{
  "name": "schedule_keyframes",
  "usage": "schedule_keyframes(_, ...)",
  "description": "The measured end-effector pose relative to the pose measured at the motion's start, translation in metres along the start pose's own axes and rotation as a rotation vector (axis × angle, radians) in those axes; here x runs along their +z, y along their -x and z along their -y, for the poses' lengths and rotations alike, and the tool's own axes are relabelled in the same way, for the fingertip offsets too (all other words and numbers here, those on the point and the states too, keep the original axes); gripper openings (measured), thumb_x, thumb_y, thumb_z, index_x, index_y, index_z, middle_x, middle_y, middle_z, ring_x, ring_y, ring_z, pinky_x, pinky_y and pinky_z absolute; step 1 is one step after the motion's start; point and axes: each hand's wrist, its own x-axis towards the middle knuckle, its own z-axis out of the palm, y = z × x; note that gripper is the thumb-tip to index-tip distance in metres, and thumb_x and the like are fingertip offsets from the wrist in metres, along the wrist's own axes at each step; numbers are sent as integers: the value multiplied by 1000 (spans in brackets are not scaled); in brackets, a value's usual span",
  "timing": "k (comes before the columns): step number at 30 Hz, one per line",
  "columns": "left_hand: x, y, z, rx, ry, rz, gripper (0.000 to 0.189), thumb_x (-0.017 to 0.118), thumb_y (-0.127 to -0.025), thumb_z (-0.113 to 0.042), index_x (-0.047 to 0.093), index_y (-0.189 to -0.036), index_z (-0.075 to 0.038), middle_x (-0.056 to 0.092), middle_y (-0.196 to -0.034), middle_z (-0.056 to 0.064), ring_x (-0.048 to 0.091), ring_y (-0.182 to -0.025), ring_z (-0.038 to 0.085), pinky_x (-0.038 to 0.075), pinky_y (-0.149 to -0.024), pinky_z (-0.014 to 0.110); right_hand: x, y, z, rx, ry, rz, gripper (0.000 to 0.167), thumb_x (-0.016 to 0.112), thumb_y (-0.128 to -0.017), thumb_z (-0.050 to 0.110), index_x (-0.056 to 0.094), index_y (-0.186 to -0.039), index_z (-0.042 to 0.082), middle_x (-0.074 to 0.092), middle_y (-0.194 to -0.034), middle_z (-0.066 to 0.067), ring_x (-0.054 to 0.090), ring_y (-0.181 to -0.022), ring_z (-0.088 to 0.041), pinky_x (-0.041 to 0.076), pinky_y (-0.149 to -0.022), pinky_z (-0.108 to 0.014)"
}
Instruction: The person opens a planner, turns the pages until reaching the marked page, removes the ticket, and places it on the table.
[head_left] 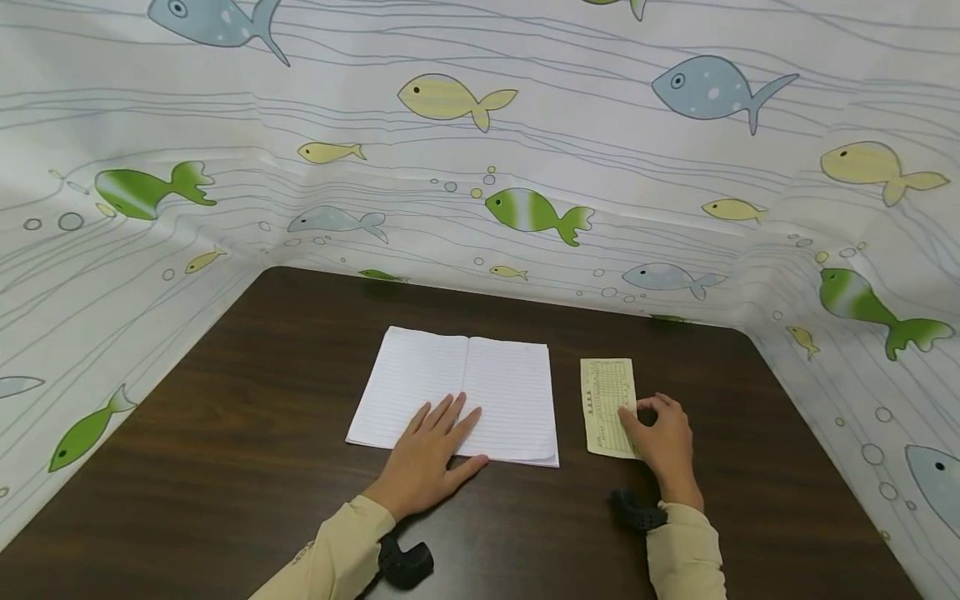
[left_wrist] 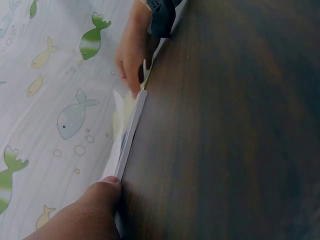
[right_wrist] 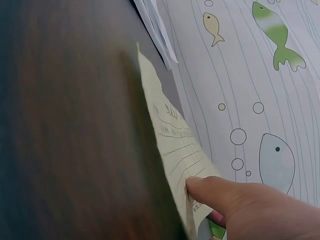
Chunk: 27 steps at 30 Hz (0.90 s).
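Observation:
An open notebook [head_left: 502, 383] with lined white pages lies on the dark wooden table. My left hand [head_left: 427, 458] rests flat on its lower middle, fingers straight and spread, thumb by the bottom edge. To the right of the notebook is a pale yellow printed slip of paper [head_left: 607, 408] with a table of lines on it. My right hand [head_left: 663, 437] pinches the slip's right edge between thumb and fingers. Seen from the right wrist, the slip [right_wrist: 170, 135] is tilted and bent, with the thumb [right_wrist: 210, 192] on its printed face.
A white sheet [head_left: 540, 150] printed with fish surrounds the table [head_left: 247, 400] at the back and both sides. Each wrist wears a black band device, one at the left wrist [head_left: 405, 562] and one at the right wrist [head_left: 637, 510].

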Motion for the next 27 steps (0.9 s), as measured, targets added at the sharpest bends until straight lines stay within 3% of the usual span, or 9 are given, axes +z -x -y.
schedule_keyframes(7, -1, 0, 1, -18, 13, 18, 69, 58, -102, -54, 47, -157, -13, 36, -164, 16, 32, -153, 32, 21, -125, 54, 1, -1, 3, -8, 3, -1, 55, 65, -101, 27, 52, -142, -7, 31, -158, -35, 27, -146, -54, 21, -117, -70)
schedule_keyframes(20, -2, -1, 1, -20, 18, 37, 70, 56, -102, -55, 46, -158, -14, 35, -165, 15, 30, -154, 31, 19, -126, 53, 0, -2, 3, -2, 55, 42, 50, 61, -105, 28, 56, -145, -2, 23, -162, -36, 11, -148, -62, 4, -119, -73)
schedule_keyframes(27, -1, 0, 1, -19, 14, 35, 70, 56, -102, -55, 46, -157, -13, 35, -165, 15, 31, -154, 32, 20, -126, 53, 2, -2, 3, 15, 60, 45, 52, 59, -105, 28, 54, -147, -3, 21, -163, -36, 11, -149, -62, 5, -119, -73)
